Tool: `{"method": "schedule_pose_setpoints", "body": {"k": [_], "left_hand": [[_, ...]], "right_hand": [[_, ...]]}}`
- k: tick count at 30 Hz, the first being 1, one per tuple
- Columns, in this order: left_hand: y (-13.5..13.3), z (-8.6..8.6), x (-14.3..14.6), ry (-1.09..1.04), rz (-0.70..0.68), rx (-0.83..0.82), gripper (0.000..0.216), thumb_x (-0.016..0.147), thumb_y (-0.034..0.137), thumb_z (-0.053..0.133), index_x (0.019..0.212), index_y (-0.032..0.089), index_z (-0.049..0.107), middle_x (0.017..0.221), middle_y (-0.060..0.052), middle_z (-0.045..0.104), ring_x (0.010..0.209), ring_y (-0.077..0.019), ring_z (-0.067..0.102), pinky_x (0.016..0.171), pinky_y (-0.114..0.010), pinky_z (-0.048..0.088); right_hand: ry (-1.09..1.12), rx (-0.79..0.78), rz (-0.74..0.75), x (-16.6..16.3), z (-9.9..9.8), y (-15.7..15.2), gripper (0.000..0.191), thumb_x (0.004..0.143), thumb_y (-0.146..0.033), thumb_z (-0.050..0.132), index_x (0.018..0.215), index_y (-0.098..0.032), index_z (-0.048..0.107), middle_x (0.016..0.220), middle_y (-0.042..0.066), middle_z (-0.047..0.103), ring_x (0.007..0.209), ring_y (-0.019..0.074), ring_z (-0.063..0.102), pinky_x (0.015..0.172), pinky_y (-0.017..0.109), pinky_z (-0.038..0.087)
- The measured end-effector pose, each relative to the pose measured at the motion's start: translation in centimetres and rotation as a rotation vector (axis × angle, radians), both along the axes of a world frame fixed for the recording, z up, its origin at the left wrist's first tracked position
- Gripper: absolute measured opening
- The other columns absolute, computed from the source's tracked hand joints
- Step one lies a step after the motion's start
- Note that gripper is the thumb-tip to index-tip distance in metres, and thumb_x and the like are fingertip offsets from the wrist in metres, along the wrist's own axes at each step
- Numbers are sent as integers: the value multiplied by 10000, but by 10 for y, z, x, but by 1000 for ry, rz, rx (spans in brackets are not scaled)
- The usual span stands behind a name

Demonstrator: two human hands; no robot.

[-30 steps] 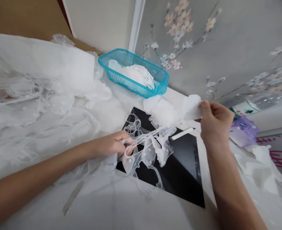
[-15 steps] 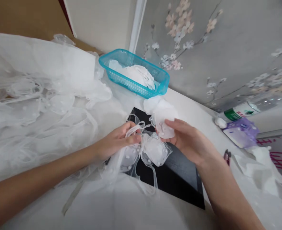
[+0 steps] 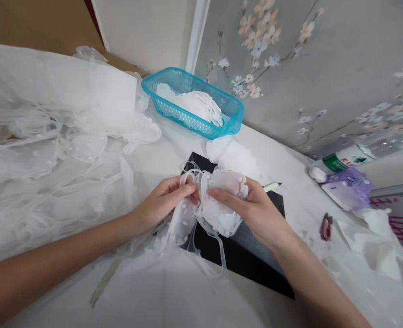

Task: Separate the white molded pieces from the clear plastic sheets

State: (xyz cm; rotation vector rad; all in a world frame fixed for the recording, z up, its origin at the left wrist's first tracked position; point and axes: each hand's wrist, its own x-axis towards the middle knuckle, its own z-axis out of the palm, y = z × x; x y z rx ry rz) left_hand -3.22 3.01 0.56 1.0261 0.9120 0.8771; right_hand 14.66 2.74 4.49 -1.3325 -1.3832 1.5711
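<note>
My left hand (image 3: 174, 196) is closed on a clear, soft band with thin looping edges, part of a translucent strip (image 3: 182, 223) dotted with small round studs. Between thumb and fingers, my right hand (image 3: 252, 205) pinches a flat, frosted white piece (image 3: 222, 182) with studs at its edge, laid close against my left fingertips. Under it hangs another clear studded piece (image 3: 227, 223), partly covered. Both hands are above a black flat board (image 3: 218, 255). A stack of thin white pieces (image 3: 239, 157) lies just beyond my right hand.
A blue plastic basket (image 3: 191, 120) holding white pieces stands at the back. Clear studded strips (image 3: 51, 191) heap up on the left. On the right lie a pen (image 3: 272, 186), a small dark red tool (image 3: 326, 227), a purple packet (image 3: 350, 187) and a bottle (image 3: 352, 157).
My right hand has moved left and brought the frosted white piece from beside the stack to my left fingertips, over the clear studded piece. My left hand has barely moved.
</note>
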Motion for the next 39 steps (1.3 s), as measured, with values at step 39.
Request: {"method": "schedule_pose_setpoints", "body": {"k": [39], "left_hand": [[4,3,-6,217,-179,-35,544,797,481,496,418,177,251,386,64,208,354,-41,182,384,-229,105]], "right_hand": [[82,50,-156,-2,2,1,187,745,-340,670,885,-218,647,742,7,634,748,176,603,682,298,496]]}}
